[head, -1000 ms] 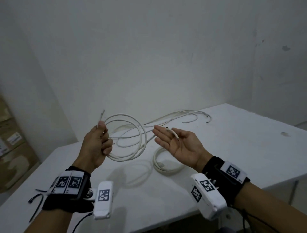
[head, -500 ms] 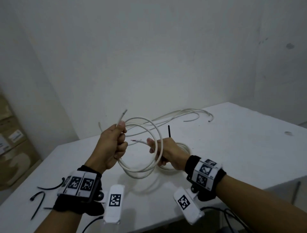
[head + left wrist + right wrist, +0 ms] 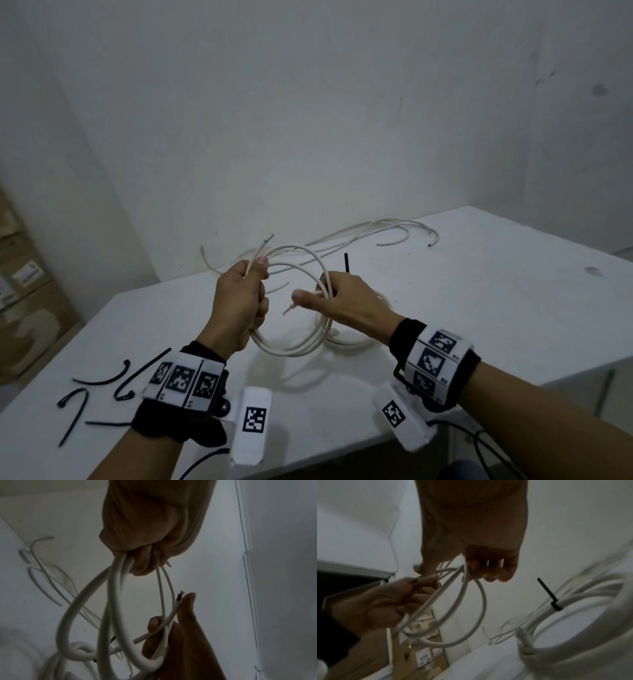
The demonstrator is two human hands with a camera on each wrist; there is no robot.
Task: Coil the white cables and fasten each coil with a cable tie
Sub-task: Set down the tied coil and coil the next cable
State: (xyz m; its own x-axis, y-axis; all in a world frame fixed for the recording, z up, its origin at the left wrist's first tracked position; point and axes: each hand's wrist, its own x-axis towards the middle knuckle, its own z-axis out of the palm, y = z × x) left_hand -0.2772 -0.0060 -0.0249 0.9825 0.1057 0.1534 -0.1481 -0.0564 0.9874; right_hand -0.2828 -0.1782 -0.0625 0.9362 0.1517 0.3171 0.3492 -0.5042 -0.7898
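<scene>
White table (image 3: 479, 308): matte top, carrying loose cables (image 3: 376, 230) at the far edge, one finished coil (image 3: 583, 601) cinched by a black tie (image 3: 555, 603), and spare black ties (image 3: 99, 380) at the near left. Coil in hand (image 3: 294, 349): smooth, springy round loops held above the table, left hand (image 3: 239, 301) fisted round one side, right hand (image 3: 346, 305) curled round the other with a frayed cable end (image 3: 289, 310) by its thumb. Step, as judged: coiling nearly done, with the next move needing that end tucked and a tie fetched.

No words or numbers can be read. The wristbands (image 3: 185, 380) carry black-and-white square code markers, and the labels on the cardboard boxes (image 3: 423, 655) are too blurred to read.
</scene>
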